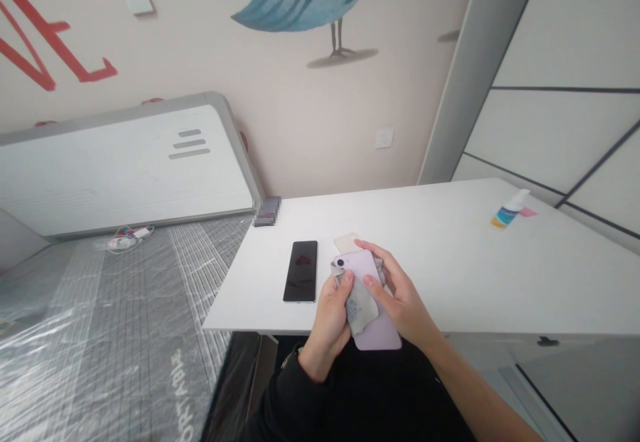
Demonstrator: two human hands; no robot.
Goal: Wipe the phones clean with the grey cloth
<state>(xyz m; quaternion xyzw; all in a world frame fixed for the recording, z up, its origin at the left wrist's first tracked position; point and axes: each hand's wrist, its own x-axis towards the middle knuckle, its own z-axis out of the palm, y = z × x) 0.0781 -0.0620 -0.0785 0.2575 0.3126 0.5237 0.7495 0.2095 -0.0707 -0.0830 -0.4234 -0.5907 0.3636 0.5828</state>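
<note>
Between my two hands is a light purple phone (385,330), its back with a camera lens turned up toward me. A grey cloth (363,309) is wrapped partly around the phone's left side and lies over its back. My left hand (333,315) is closed on the cloth and the phone's left edge, thumb on top. My right hand (400,295) grips the phone's right edge, with its thumb on the back. Just beyond the phone, a clear phone case (346,243) lies on the white table (425,229), partly hidden by my hands.
A black phone (301,271) lies screen up, left of my hands. A white-capped bottle (509,210) stands at the far right beside a pink slip (528,213). At the back left corner is a blurred dark object (267,211). A plastic-covered bed (125,335) adjoins the table's left.
</note>
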